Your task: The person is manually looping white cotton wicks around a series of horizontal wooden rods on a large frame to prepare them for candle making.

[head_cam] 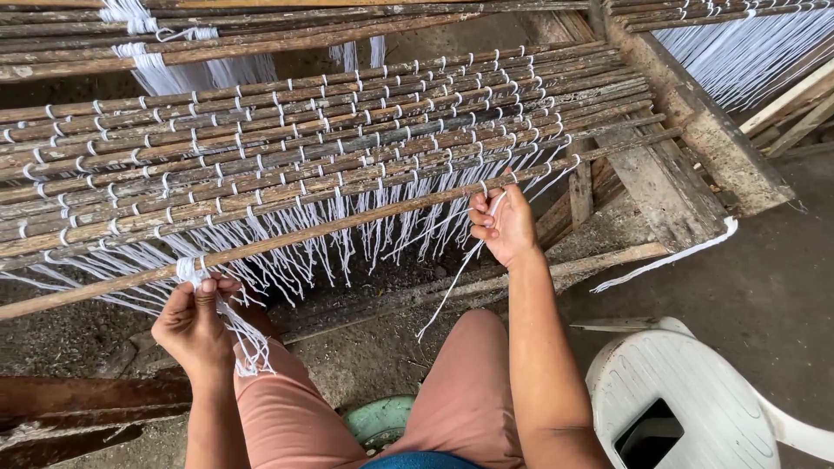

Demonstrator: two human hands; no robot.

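2 hands (195, 321) (502, 224), fingers pinching white strings (193, 269) at bamboo slat (287, 240)

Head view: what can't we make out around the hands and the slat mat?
- Left hand: fingertips and the knot in the white string bundle are hidden behind its knuckles.
- Right hand: its grip on the white string is hidden in the curled fingers.
- Slat mat: left end cut off by the frame edge.
- Dark object on the white plastic chair: too small to identify.
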